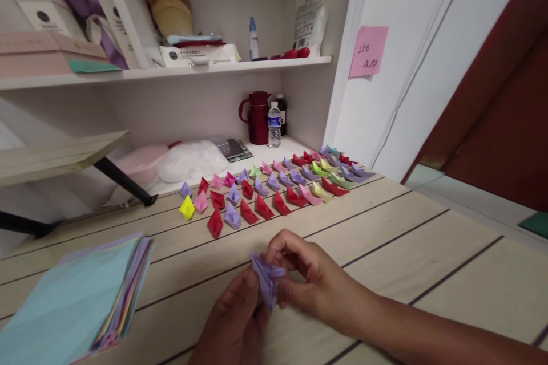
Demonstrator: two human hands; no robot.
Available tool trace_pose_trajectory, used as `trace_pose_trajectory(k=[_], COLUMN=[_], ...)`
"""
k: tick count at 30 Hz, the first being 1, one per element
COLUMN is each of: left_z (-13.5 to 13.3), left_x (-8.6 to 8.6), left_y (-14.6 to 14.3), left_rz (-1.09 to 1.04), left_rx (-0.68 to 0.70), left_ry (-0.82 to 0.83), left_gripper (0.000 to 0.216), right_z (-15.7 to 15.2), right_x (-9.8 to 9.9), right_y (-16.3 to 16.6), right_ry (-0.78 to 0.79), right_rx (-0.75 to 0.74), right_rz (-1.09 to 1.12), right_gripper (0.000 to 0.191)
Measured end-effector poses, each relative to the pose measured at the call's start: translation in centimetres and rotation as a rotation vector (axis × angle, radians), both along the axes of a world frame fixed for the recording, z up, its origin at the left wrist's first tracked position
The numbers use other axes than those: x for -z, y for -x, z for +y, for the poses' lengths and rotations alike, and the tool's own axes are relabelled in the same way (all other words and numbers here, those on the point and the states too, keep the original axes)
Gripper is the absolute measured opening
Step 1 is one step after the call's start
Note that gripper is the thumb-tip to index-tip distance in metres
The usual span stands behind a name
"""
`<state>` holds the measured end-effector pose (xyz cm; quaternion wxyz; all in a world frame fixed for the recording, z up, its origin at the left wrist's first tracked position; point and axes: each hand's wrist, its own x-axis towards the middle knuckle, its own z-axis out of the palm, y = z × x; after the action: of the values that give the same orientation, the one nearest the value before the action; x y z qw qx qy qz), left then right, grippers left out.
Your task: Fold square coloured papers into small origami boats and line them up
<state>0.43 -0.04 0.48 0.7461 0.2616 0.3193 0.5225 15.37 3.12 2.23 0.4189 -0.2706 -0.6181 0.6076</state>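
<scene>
A small folded piece of purple paper (266,279), shaped much like a paper boat, is held up between my two hands above the wooden table. My left hand (240,308) pinches its left and lower side with thumb and fingers. On its right side, the bent fingers and thumb of my right hand (306,274) grip the folds. Beyond my hands stand rows of finished paper boats, such as a red paper boat (215,223) and a purple paper boat (232,215). Others are pink, yellow and green.
A stack of coloured paper (77,302) lies at the left on the striped wooden table (411,239). Behind the boats, a dark red jug (258,120), a water bottle (274,125) and a white plastic bag (192,161) rest in the shelf unit. A small raised stand (64,154) is at the left.
</scene>
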Motion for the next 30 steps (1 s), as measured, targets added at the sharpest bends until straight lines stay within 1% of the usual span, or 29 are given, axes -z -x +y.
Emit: trace_pose_trajectory(k=[2, 6, 9, 11, 13, 15, 18, 21, 25, 30], left_z=[0.0, 0.0, 0.2, 0.3, 0.4, 0.4, 0.2, 0.0, -0.1, 0.0], left_x=[0.1, 0.4, 0.7, 1.0, 1.2, 1.3, 1.2, 1.0, 0.9, 1.2], left_y=[-0.1, 0.0, 0.3, 0.5, 0.7, 0.7, 0.6, 0.5, 0.3, 0.5], left_rz=[-0.003, 0.0, 0.003, -0.006, -0.016, -0.017, -0.01, -0.011, -0.016, -0.041], left_rx=[-0.004, 0.022, 0.064, 0.087, 0.098, 0.1, 0.106, 0.081, 0.044, 0.047], left_ry=[0.014, -0.011, 0.005, 0.042, 0.068, 0.081, 0.088, 0.106, 0.125, 0.148], left_gripper=[0.025, 0.026, 0.025, 0.025, 0.027, 0.028, 0.03, 0.029, 0.033, 0.03], right_z=[0.0, 0.1, 0.0, -0.1, -0.2, -0.3, -0.4, -0.4, -0.3, -0.2], right_x=[-0.3, -0.3, -0.2, -0.1, -0.1, -0.1, -0.4, -0.7, -0.6, -0.1], right_y=[-0.2, -0.3, -0.4, -0.5, -0.7, -0.9, -1.1, -1.1, -1.0, -1.0], right_ry=[-0.104, -0.345, -0.458, -0.456, -0.421, -0.413, -0.466, -0.526, -0.527, -0.536], right_rx=[0.062, 0.245, 0.277, 0.248, 0.192, 0.147, 0.111, 0.079, 0.11, 0.135], right_rz=[-0.112, -0.342, -0.437, -0.466, -0.48, -0.484, -0.476, -0.486, -0.496, -0.478], right_gripper=[0.017, 0.027, 0.031, 0.034, 0.038, 0.037, 0.03, 0.031, 0.038, 0.037])
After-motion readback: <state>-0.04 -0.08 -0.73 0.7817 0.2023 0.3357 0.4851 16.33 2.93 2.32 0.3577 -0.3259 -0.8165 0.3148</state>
